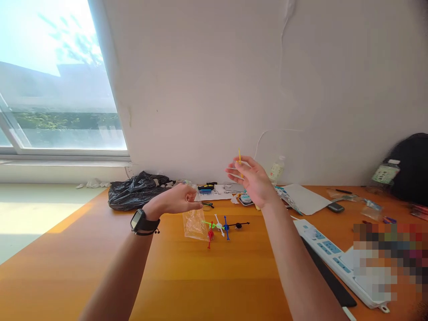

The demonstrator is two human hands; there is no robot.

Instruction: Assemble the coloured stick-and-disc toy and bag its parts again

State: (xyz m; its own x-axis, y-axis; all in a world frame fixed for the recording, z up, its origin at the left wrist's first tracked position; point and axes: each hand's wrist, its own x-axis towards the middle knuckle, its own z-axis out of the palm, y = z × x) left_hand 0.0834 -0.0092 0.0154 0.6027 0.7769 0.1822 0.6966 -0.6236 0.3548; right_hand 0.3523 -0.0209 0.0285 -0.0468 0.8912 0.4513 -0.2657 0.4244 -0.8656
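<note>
My left hand (177, 199), with a black watch (137, 220) on its wrist, is closed on a clear plastic bag (194, 225) that hangs down over the table. My right hand (250, 176) is raised higher and pinches a thin yellow plastic stick (240, 156) upright between thumb and fingers; the other fingers are spread. Between and below the hands lie small arrow-tipped plastic pieces: a red piece (210, 234), a light green piece (206, 223), a white piece (219, 226), a blue piece (226, 228) and a black piece (238, 226).
A black plastic bag (129, 191) lies at the back left below the window. Behind the hands are papers (220, 191) and eyeglasses (209, 205). On the right are a white power strip (326, 249), a white sheet (306, 198), bottles (386, 172) and a black backpack (413, 171).
</note>
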